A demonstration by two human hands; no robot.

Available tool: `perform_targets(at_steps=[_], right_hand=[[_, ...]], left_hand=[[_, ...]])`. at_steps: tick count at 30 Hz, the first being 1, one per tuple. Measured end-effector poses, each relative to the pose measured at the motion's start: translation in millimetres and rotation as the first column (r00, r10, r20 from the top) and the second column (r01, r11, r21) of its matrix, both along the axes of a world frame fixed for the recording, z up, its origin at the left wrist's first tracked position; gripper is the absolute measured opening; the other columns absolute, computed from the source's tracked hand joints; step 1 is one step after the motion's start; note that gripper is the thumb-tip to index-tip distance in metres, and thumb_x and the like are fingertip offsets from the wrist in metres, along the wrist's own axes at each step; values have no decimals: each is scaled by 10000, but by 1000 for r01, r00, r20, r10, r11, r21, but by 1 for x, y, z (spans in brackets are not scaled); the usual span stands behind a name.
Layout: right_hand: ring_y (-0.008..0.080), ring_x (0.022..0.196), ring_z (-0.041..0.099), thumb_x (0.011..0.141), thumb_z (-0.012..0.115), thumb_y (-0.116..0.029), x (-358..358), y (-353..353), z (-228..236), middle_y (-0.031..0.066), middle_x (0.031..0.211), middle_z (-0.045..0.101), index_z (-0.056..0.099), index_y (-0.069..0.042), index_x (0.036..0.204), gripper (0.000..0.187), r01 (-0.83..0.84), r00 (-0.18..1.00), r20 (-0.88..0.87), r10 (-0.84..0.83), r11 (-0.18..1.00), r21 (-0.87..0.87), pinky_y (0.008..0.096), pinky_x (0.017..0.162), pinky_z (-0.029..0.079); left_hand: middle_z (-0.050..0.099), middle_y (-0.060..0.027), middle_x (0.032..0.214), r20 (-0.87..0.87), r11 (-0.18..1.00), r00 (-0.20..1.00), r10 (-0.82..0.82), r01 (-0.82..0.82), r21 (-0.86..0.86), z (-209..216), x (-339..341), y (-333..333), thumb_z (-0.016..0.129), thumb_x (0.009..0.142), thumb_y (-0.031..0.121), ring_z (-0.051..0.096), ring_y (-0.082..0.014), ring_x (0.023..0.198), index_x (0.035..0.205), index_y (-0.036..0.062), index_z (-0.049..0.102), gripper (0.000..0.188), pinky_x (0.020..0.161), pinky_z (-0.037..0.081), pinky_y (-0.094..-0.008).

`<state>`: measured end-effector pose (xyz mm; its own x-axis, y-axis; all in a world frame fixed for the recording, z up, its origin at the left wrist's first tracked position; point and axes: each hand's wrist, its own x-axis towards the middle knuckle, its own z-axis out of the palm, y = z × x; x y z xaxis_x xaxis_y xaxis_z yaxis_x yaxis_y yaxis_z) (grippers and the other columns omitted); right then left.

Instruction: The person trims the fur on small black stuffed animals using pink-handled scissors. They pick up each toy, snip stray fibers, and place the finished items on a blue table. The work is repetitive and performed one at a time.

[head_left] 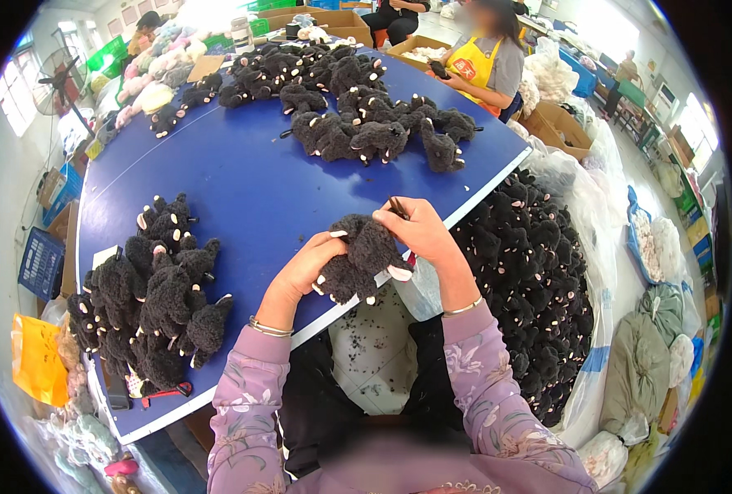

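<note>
Over the near edge of the blue table, my two hands hold a black fluffy plush toy [357, 253] with small cream and pink felt tips. My left hand [316, 262] is closed round its left side, thumb on top. My right hand [422, 232] is closed at the toy's upper right, fingers pinched together. A slim dark thing [397, 207] pokes up from those fingers; its kind cannot be made out. Left of my hands lies a pile of similar black plush toys [148, 300]. More black plush toys [349, 123] lie in a spread across the far side.
The blue table [242, 177] has a white edge. A big clear bag of black plush toys [526, 288] stands right of me. Across the table is a person in a yellow apron [477, 74]. A red-handled tool [168, 393] lies at the left corner; a fan [60, 82] stands far left.
</note>
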<state>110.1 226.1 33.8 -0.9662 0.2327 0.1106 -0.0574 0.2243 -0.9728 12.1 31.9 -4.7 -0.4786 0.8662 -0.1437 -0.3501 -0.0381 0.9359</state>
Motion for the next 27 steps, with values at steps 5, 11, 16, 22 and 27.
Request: perform_targets(at_steps=[5, 11, 16, 22, 27], right_hand=[[47, 688, 484, 888, 642, -198, -7, -1, -7, -22, 739, 580, 616, 13, 821, 223, 81, 997, 10, -81, 996, -29, 242, 618, 421], [51, 678, 503, 903, 634, -190, -15, 1, -19, -15, 740, 587, 624, 14, 826, 218, 297, 937, -121, -329, 929, -222, 236, 614, 426], [58, 668, 506, 918, 621, -200, -18, 2, -25, -12, 760, 587, 625, 11, 852, 221, 329, 911, -101, -401, 851, -409, 238, 609, 430], [50, 660, 473, 910, 632, -216, -19, 0, -29, -31, 714, 549, 608, 7, 806, 247, 348, 918, -117, -380, 910, -227, 240, 594, 409], [42, 581, 449, 886, 660, -228, -19, 13, -26, -34, 676, 537, 604, -25, 775, 238, 338, 918, -88, -386, 880, -334, 223, 522, 361]], left_hand=[[638, -68, 999, 94, 997, 996, 10, -17, 72, -10, -6, 1, 506, 886, 223, 621, -142, 859, 1135, -18, 570, 353, 741, 508, -276], [572, -107, 1246, 175, 961, 984, 29, -76, 266, -7, -2, 7, 464, 958, 446, 587, -186, 1089, 1364, -11, 422, 614, 911, 490, -324], [594, -71, 1180, -67, 980, 998, 10, 4, 197, -2, 5, 10, 697, 861, 260, 565, -109, 1013, 1330, -18, 465, 592, 848, 481, -279], [674, -21, 957, -198, 995, 977, 77, -87, -43, -2, 8, 10, 700, 846, 108, 604, -89, 854, 1049, -19, 650, 244, 803, 494, -262], [682, -23, 941, -227, 987, 964, -136, 152, 50, -10, 4, 5, 644, 856, 30, 603, -80, 841, 1017, -6, 667, 167, 781, 496, -250]])
